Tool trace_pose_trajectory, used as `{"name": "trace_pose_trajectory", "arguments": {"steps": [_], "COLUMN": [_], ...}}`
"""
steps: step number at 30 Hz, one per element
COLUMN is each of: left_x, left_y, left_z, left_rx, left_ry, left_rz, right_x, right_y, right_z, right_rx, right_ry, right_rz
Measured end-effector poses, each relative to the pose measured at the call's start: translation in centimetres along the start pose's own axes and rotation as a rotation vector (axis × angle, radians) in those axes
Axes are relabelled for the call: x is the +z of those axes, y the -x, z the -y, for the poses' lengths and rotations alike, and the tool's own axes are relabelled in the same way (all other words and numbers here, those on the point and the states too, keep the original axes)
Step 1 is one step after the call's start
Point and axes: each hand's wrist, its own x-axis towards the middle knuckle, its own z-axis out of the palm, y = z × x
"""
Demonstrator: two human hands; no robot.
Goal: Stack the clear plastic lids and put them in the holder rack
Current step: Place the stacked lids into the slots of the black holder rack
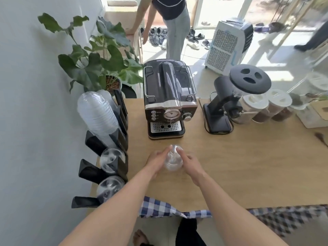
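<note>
Both hands cup a small stack of clear lids (pixel 173 159) on the table (pixel 248 166): left hand (pixel 157 161) and right hand (pixel 192 165) curl around its sides. Black rack (pixel 122 121) at left holds more lids. Coffee machine (pixel 168 96) lettering is too blurred to read.

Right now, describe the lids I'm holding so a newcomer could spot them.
On the wooden table, directly in front of the espresso machine, the left hand and right hand cup a stack of clear domed lids. Unlike the lids in the black rack, these sit mid-table.
</note>
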Motion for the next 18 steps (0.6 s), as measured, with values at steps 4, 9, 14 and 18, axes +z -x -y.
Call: {"name": "trace_pose_trajectory", "arguments": {"steps": [4, 9, 14, 18], "left_x": [0.3, 0.9, 1.1, 0.7], "left_y": [-0.8, -1.5, -1.2, 0.0], "left_z": [0.2, 0.1, -0.3, -0.9], "left_rx": [0.018, 0.021, -0.010, -0.007], "left_ry": [0.030, 0.061, 0.086, 0.085], "left_rz": [0.003, -0.017, 0.004, 0.047], "right_x": [-0.2, -1.3, -2.1, -2.1], "right_y": [-1.2, -1.9, -1.7, -0.5], "right_z": [-0.4, -0.8, -0.1, 0.8], "right_rx": [0.014, 0.055, 0.053, 0.060], "right_ry": [-0.051, -0.103, -0.086, -0.087], "right_rz": [0.043, 0.072, 0.049, -0.005]}}
